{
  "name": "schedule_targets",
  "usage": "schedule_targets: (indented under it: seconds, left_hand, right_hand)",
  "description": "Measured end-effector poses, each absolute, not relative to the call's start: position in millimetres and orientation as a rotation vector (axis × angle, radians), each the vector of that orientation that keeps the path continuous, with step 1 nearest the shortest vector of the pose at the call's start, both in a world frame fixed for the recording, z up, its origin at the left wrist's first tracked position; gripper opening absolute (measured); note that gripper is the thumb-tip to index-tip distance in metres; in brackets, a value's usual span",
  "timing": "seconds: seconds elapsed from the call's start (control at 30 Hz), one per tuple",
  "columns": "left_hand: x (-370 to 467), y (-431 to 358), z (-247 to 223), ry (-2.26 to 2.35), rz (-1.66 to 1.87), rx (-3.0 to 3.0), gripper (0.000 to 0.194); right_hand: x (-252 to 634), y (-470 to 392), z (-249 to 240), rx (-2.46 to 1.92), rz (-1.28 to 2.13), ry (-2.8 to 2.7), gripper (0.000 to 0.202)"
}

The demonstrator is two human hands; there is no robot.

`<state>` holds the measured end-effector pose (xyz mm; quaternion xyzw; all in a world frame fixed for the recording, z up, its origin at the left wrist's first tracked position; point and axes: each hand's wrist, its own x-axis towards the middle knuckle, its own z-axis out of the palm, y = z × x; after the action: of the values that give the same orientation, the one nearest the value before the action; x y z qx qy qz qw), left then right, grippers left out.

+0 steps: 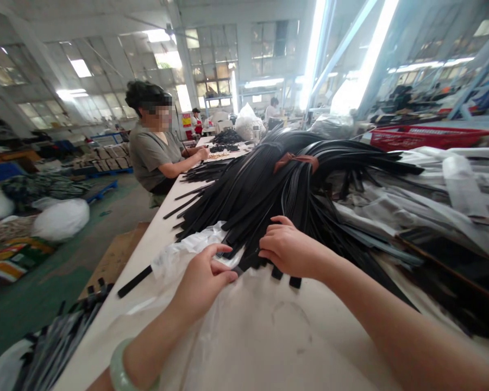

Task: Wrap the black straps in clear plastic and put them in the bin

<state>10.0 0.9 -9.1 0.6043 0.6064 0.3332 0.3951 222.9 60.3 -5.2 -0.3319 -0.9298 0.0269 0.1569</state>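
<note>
1. Black strips lie heaped on the pale worktop before you, near ends fanned toward you; a brown tie wraps one bundle.
2. Your left hand is half open, thumb and fingers bent by a strip end; whether it grips that end, you cannot tell.
3. Your right hand has its fingers loosely curled over the strips' near ends; a firm hold cannot be made out.
4. White plastic film lies just beyond your left hand.
5. Farther along, to your left, a co-worker stands beside the worktop.
</note>
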Motion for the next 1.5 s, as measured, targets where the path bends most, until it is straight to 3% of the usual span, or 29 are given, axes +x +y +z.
schedule_targets:
  seconds: [0.2, 0.4, 0.63, 0.8, 0.97, 1.2, 1.33, 1.5]
  left_hand:
    - [20.4, -9.8, -4.6, 1.426, 0.742, 1.542, 0.045]
    - [17.2, -5.9, -5.7, 1.566, 0.739, 1.507, 0.044]
    - [22.8, -8.6, -3.5, 1.542, 0.73, 1.436, 0.055]
    - [21.1, -3.1, -3.4, 1.639, 0.729, 1.469, 0.054]
    - [27.2, -9.0, -9.1, 1.497, 0.682, 1.379, 0.066]
    - [17.4, -9.6, -5.7, 1.312, 0.625, 1.265, 0.04]
    - [7.3, -9.3, -5.7, 1.035, 0.35, 1.064, 0.043]
    - [15.5, -14.4, -14.1, 1.005, 0.293, 0.994, 0.05]
  right_hand:
    - [205.9, 35.1, -5.4, -0.697, 0.22, -2.798, 0.018]
    - [232.4, 68.2, -4.8, -0.982, 0.172, -2.651, 0.014]
    - [215.2, 47.3, -1.9, -0.674, 0.285, -2.742, 0.015]
    - [234.8, 71.3, -2.7, -0.967, 0.19, -2.669, 0.009]
    - [226.0, 61.0, 1.8, -0.896, 0.109, -2.679, 0.019]
    - [241.5, 66.4, 6.2, -0.958, 0.04, -2.564, 0.017]
    - [243.1, 69.8, 5.7, -0.892, 0.026, -2.536, 0.018]
    - [227.7, 59.0, 4.9, -0.811, 0.111, -2.557, 0.016]
